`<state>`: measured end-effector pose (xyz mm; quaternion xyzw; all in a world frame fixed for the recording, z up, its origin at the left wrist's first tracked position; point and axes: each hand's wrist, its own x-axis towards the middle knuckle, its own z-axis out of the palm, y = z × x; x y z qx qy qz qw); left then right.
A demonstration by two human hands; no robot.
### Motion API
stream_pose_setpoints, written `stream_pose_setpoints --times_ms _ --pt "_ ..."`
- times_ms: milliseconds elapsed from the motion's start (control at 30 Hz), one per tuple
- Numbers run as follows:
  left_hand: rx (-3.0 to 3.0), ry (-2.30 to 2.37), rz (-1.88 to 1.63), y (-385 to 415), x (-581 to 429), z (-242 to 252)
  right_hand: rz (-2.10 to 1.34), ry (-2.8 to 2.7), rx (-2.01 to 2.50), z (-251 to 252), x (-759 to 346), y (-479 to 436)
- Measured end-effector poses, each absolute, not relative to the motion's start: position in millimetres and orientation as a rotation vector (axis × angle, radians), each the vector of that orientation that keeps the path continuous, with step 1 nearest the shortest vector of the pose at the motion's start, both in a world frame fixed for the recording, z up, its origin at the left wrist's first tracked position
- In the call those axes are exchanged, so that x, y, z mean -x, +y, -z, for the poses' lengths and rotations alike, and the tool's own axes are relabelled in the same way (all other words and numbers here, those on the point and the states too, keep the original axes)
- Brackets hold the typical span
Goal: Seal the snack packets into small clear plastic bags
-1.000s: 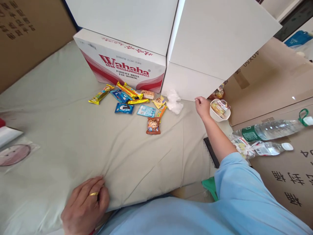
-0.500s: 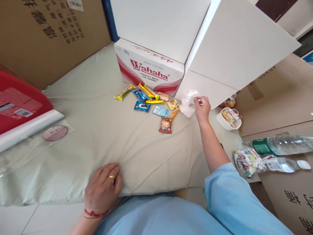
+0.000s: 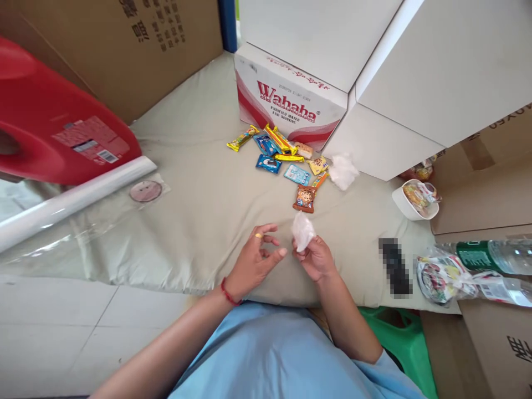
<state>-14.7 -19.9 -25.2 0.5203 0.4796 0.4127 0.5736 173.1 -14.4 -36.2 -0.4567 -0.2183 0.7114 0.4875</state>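
Observation:
Over the near part of the covered table [image 3: 199, 210], my right hand [image 3: 319, 261] pinches a crumpled, thin whitish plastic bag [image 3: 303, 230]. My left hand [image 3: 258, 256] is just left of the bag, fingers apart and curved, holding nothing. Beyond them lies a brown cookie packet [image 3: 305, 198]. Past it are a light blue packet [image 3: 297, 174], a yellow cookie packet [image 3: 318, 165], dark blue packets [image 3: 268, 163] and several yellow-wrapped bars [image 3: 242, 138]. A second pile of clear plastic [image 3: 343, 171] rests by the white box.
A Wahaha water carton [image 3: 286, 102] and white boxes [image 3: 390, 122] stand at the back. To the left are a red jug [image 3: 70, 116] and a white roll [image 3: 78, 202]. On the right sit a small white tub [image 3: 405, 202], a tied bag [image 3: 436, 277], bottles [image 3: 477, 256] and a blurred dark object [image 3: 394, 269].
My right hand has drawn back from the plastic pile near the white box, bringing one bag along. My left hand has lifted off the table edge and moved right, towards it.

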Motion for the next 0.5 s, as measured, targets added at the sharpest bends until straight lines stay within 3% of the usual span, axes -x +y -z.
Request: stream_pose_setpoints --times_ms 200,500 --pt "-0.996 1.036 -0.971 -12 6 35 -1.553 -0.777 1.300 27 -170 -29" --pt "-1.078 0.899 -0.872 -22 23 36 -1.174 -0.694 1.360 17 -188 -56"
